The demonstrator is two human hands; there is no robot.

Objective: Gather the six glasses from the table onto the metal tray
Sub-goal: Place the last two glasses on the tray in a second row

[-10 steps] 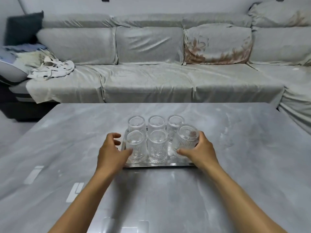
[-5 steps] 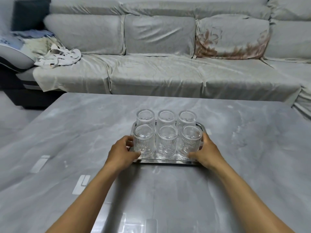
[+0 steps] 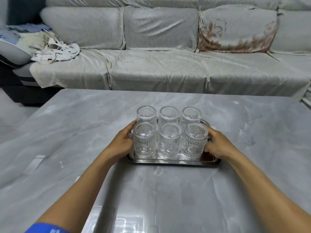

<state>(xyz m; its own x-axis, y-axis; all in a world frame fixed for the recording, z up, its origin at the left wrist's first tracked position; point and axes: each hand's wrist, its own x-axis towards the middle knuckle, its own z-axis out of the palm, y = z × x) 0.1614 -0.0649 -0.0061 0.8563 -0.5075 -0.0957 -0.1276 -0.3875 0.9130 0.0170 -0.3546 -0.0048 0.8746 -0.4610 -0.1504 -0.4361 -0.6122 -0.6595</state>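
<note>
Left hand [image 3: 122, 142] clamped on metal tray [image 3: 173, 161] at 9 o'clock edge, right hand [image 3: 217, 144] at 3 o'clock. Six glasses [image 3: 170, 142] packed two rows, touching, counter [image 3: 84, 132] centre. Risks: uneven lift tilting tray, glasses sliding, clinking, toppling; thumbs nudging near-row glasses.

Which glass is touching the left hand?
The front-left glass: the left hand presses against its side. The other five glasses stand clear of that hand.
</note>
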